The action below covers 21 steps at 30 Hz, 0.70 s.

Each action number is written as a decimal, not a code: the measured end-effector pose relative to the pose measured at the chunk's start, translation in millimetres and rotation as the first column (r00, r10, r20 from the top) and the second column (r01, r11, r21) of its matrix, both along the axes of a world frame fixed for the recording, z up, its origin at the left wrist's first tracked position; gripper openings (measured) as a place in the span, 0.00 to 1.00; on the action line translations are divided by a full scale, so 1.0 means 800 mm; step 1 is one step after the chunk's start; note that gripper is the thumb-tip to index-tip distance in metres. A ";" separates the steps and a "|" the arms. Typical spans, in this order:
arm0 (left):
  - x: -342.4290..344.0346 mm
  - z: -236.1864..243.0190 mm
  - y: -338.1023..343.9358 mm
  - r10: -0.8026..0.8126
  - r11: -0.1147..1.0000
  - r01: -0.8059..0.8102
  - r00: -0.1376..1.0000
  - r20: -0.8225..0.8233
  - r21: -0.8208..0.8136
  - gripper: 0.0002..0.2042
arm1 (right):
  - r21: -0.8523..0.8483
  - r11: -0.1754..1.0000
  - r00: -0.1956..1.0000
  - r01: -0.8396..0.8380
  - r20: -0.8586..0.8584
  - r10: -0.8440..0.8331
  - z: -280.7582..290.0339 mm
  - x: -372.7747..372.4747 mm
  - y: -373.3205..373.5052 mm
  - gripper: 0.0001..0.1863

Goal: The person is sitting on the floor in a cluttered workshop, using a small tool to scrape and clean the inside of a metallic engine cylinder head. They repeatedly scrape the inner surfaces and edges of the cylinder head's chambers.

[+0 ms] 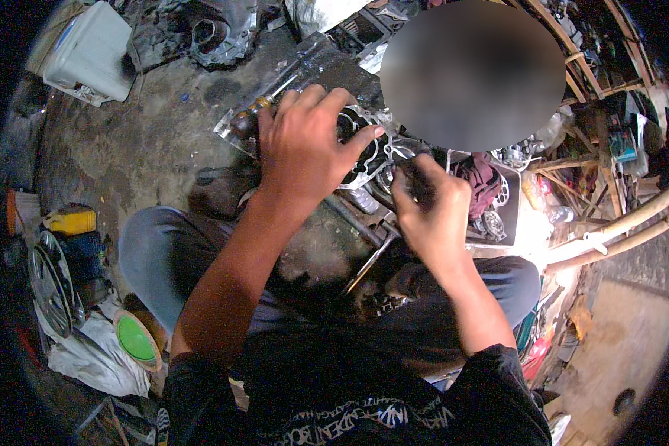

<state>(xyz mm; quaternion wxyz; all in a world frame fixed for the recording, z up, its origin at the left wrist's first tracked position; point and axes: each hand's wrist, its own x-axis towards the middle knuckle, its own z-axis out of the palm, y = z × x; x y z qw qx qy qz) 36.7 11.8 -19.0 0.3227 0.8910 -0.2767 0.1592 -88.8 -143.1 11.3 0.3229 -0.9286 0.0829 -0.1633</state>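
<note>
A silvery metal engine casing (363,177) with a dark round opening lies in front of me. My left hand (308,137) grips it from the left, fingers bent over its far side and thumb across its rim. At its right end my right hand (432,204) is closed, fingertips curled against the metal parts; what they pinch is hidden in shadow. Below the casing, a T-shaped metal tool (379,239) lies between my legs. Beyond my left hand rests a screwdriver (282,85) with an amber handle, on a dark flat sheet.
On the right, a metal tray (490,251) holds a maroon cloth (483,182) and round metal parts. A white container (93,52) stands far left, near a larger metal casing (227,33). Wooden poles (609,227) and a bright light flank the right. A blurred patch covers the far side.
</note>
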 end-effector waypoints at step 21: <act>-0.001 0.005 0.005 -0.004 1.000 0.004 1.000 -0.011 -0.021 0.23 | 0.095 0.991 0.995 -0.093 -0.021 0.096 0.005 -0.001 -0.006 0.08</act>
